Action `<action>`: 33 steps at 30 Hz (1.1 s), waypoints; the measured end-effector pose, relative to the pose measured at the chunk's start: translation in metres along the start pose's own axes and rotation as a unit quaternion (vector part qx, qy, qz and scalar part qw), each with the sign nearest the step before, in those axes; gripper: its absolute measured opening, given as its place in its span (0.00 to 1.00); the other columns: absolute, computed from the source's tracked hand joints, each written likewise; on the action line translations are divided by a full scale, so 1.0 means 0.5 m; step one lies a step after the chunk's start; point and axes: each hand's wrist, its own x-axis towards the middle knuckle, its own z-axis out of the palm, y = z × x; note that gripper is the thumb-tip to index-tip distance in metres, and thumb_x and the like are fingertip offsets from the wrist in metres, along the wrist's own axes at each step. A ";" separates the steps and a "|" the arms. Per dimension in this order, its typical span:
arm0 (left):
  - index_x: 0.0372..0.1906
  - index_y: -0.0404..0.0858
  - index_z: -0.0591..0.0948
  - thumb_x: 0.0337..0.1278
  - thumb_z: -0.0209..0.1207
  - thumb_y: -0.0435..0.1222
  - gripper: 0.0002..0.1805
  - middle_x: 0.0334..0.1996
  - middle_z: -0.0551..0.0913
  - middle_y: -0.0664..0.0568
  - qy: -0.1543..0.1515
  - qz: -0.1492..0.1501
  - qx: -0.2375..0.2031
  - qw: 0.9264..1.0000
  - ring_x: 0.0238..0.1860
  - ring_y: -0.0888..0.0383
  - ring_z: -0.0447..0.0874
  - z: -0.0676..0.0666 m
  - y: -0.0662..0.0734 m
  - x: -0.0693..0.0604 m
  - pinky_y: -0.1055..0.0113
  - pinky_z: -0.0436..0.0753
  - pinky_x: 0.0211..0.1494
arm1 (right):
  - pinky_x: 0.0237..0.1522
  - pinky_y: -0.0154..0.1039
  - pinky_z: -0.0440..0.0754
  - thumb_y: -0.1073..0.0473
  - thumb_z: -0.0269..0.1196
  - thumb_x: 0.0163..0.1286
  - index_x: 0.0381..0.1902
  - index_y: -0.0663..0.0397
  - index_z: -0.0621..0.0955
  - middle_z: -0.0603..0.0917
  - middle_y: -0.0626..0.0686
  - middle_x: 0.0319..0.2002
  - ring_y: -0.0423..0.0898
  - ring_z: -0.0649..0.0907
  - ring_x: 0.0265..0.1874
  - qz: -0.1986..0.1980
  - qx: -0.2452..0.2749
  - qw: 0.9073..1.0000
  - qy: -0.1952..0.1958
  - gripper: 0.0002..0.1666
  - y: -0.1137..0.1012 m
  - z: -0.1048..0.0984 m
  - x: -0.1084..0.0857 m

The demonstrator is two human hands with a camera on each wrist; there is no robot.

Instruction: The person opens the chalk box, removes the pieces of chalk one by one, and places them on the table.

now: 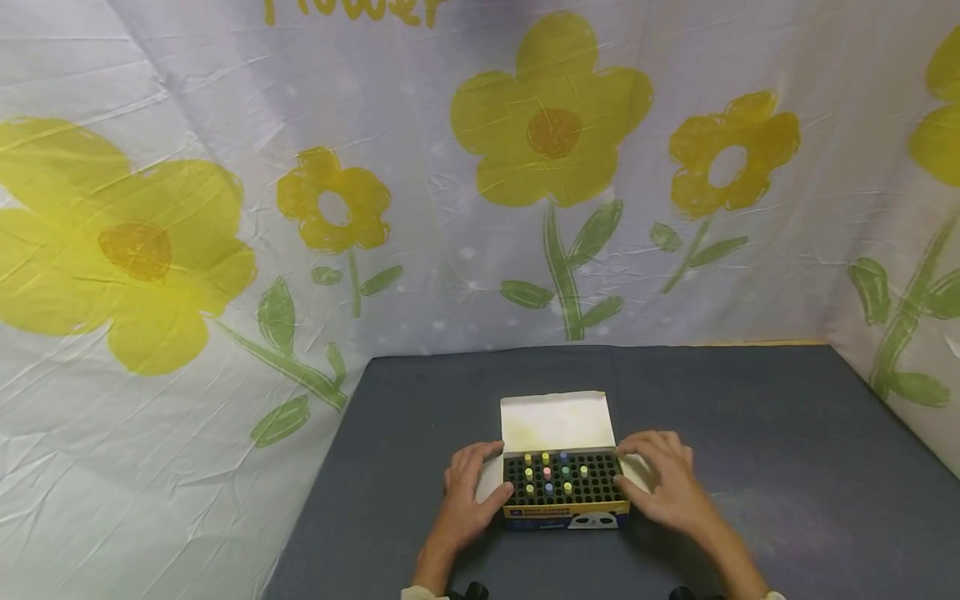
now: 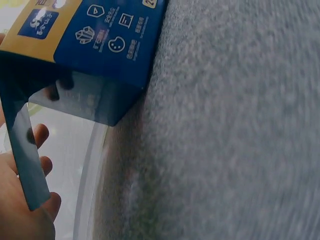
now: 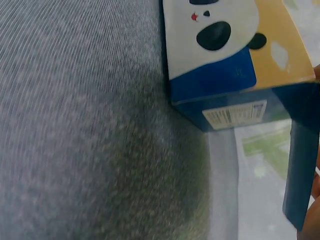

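Observation:
A blue and yellow cardboard box (image 1: 540, 511) with a panda print sits on the dark table, its white-lined lid (image 1: 558, 423) raised at the back. Inside, a black insert (image 1: 604, 477) full of round holes carries several small coloured sticks (image 1: 547, 472); their kind is too small to tell. My left hand (image 1: 467, 492) holds the box's left side, thumb at the front corner, fingers by the left flap (image 1: 490, 479). On the opposite side my right hand (image 1: 669, 483) holds it the same way around the right flap (image 1: 639, 472). Both wrist views show fingers partly hidden behind the flaps.
The dark cloth-covered table (image 1: 420, 425) spreads around the box on all sides. A white curtain (image 1: 442, 275) printed with yellow flowers hangs behind and beside it. A barcode label (image 3: 235, 115) is on the box's right side.

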 end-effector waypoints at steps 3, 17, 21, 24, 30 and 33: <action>0.70 0.55 0.74 0.60 0.64 0.47 0.31 0.65 0.77 0.56 -0.005 -0.004 -0.004 1.000 0.68 0.50 0.65 0.005 0.003 0.002 0.45 0.58 0.59 | 0.48 0.48 0.55 0.64 0.78 0.46 0.41 0.49 0.87 0.85 0.50 0.44 0.42 0.69 0.47 -0.020 -0.012 1.000 -0.006 0.22 -0.005 0.007 0.006; 0.72 0.63 0.71 0.64 0.61 0.48 0.31 0.68 0.76 0.56 -0.045 -0.054 -0.039 0.997 0.67 0.50 0.73 0.029 -0.006 0.002 0.37 0.57 0.66 | 0.51 0.57 0.58 0.63 0.79 0.50 0.42 0.45 0.88 0.83 0.44 0.40 0.46 0.72 0.47 -0.063 -0.045 0.996 -0.038 0.20 -0.027 0.037 0.018; 0.72 0.62 0.70 0.65 0.61 0.44 0.31 0.71 0.74 0.54 -0.056 -0.067 -0.060 0.994 0.63 0.48 0.75 0.028 -0.003 0.002 0.41 0.63 0.62 | 0.51 0.57 0.57 0.63 0.78 0.50 0.43 0.46 0.88 0.84 0.42 0.37 0.45 0.71 0.46 -0.076 -0.045 0.995 -0.046 0.20 -0.033 0.047 0.023; 0.73 0.62 0.69 0.66 0.60 0.42 0.31 0.70 0.74 0.52 -0.064 -0.070 -0.070 0.993 0.54 0.51 0.77 0.028 -0.003 0.003 0.51 0.72 0.53 | 0.51 0.56 0.56 0.64 0.77 0.51 0.44 0.45 0.88 0.84 0.42 0.37 0.45 0.72 0.46 -0.078 -0.050 0.994 -0.056 0.20 -0.036 0.052 0.025; 0.73 0.62 0.69 0.66 0.58 0.37 0.33 0.69 0.74 0.52 -0.070 -0.074 -0.094 0.990 0.45 0.57 0.78 0.030 -0.010 0.007 0.65 0.78 0.38 | 0.50 0.54 0.57 0.65 0.76 0.53 0.43 0.43 0.88 0.84 0.40 0.37 0.42 0.71 0.44 -0.083 -0.057 0.993 -0.064 0.19 -0.042 0.059 0.027; 0.72 0.60 0.70 0.65 0.58 0.35 0.32 0.69 0.75 0.50 -0.069 -0.075 -0.110 0.989 0.43 0.58 0.79 0.030 -0.014 0.008 0.64 0.78 0.37 | 0.50 0.54 0.58 0.65 0.76 0.53 0.42 0.43 0.88 0.84 0.40 0.37 0.42 0.71 0.43 -0.086 -0.064 0.992 -0.066 0.19 -0.045 0.061 0.027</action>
